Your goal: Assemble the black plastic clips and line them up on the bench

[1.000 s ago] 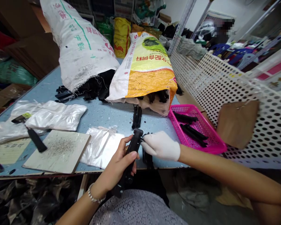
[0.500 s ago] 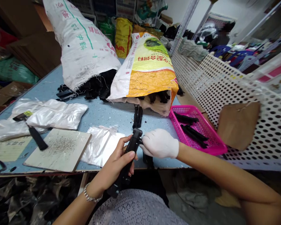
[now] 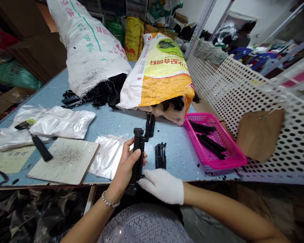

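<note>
My bare left hand (image 3: 125, 165) is wrapped round the middle of a long black plastic part (image 3: 138, 152), which stands nearly upright at the table's near edge. My right hand (image 3: 163, 185), in a white glove, is closed at the lower end of that same part, just off the table edge. Another black part (image 3: 160, 156) lies on the blue table (image 3: 111, 123) just right of the held one, and a third (image 3: 149, 125) lies further back. A pink basket (image 3: 215, 158) to the right holds a few black parts.
Two woven sacks, a white one (image 3: 88, 44) and a yellow one (image 3: 162, 71), lie open with black parts spilling out. Plastic bags (image 3: 63, 123), a flat board (image 3: 66, 162) and a black-handled tool (image 3: 38, 145) lie at left. A white perforated panel (image 3: 243, 91) walls the right side.
My right hand has dropped from the top of the held part to its lower end. My left hand has raised the part more upright. A black part on the table is now uncovered.
</note>
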`<state>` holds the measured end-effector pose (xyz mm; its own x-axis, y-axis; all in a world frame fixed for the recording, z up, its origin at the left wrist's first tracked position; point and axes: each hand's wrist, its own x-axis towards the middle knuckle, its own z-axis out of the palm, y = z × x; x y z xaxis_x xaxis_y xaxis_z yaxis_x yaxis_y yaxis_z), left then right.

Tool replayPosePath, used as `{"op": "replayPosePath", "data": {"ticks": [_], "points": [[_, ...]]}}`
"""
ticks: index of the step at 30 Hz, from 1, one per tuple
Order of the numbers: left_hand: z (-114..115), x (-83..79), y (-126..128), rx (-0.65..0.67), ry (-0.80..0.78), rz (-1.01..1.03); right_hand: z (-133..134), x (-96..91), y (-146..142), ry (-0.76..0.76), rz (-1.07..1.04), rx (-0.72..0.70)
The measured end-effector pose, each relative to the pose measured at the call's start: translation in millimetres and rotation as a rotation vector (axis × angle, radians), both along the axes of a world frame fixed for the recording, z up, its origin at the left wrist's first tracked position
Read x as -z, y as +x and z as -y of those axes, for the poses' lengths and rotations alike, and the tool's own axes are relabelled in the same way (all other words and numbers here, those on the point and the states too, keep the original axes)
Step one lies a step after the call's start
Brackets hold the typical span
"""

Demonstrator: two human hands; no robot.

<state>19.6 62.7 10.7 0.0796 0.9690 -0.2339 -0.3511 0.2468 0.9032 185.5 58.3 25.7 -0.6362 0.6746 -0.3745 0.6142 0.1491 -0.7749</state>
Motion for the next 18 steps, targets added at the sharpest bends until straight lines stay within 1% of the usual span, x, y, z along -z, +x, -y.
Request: {"op": "replayPosePath", "data": {"ticks": [2, 3, 4, 5, 6, 7, 8, 9, 10, 11, 12, 13, 15, 17, 18], "points": [[-4, 7.6, 3, -0.065, 0.027, -0.005, 8, 13.6, -5, -0.234, -0.059, 0.02], [-6, 14.5, 3, -0.081, 0.018, -0.016, 6, 18.7, -4, -0.348, -0.072, -0.008], [-9, 23.4, 4, -0.087, -0.006, -0.034, 0, 22.0, -1, -0.433, -0.067, -0.052], [-12, 34.0, 5, -0.083, -0.031, -0.065, -10, 23.5, 3, -0.479, -0.046, -0.086], [-15, 45.7, 7, -0.07, -0.045, -0.112, -24, 23.4, 8, -0.453, 0.001, -0.082], [-17, 57.9, 10, -0.063, -0.04, -0.169, -42, 22.1, 12, -0.351, 0.065, -0.027], [-18, 69.9, 16, -0.073, -0.017, -0.227, -63, 20.3, 16, -0.217, 0.131, 0.062], [-18, 80.9, 24, -0.091, 0.019, -0.282, -84, 18.5, 18, -0.06, 0.193, 0.214], [-18, 90.7, 34, -0.103, 0.057, -0.329, -106, 17.2, 18, 0.053, 0.228, 0.338], [-17, 98.7, 45, -0.101, 0.093, -0.367, -127, 16.7, 16, 0.123, 0.252, 0.429], [-15, 105.0, 57, -0.092, 0.127, -0.397, -146, 16.8, 14, 0.16, 0.271, 0.498], [-13, 109.3, 66, -0.078, 0.164, -0.427, -163, 17.4, 11, 0.162, 0.28, 0.534], [-10, 112.7, 78, -0.041, 0.234, -0.478, -187, 18.2, 7, 0.13, 0.27, 0.57], [-12, 109.0, 75, -0.041, 0.259, -0.487, -196, 17.2, 7, 0.073, 0.2, 0.552], [-15, 104.5, 68, -0.058, 0.245, -0.456, -195, 16.2, 8, 0.038, 0.145, 0.526]]}}
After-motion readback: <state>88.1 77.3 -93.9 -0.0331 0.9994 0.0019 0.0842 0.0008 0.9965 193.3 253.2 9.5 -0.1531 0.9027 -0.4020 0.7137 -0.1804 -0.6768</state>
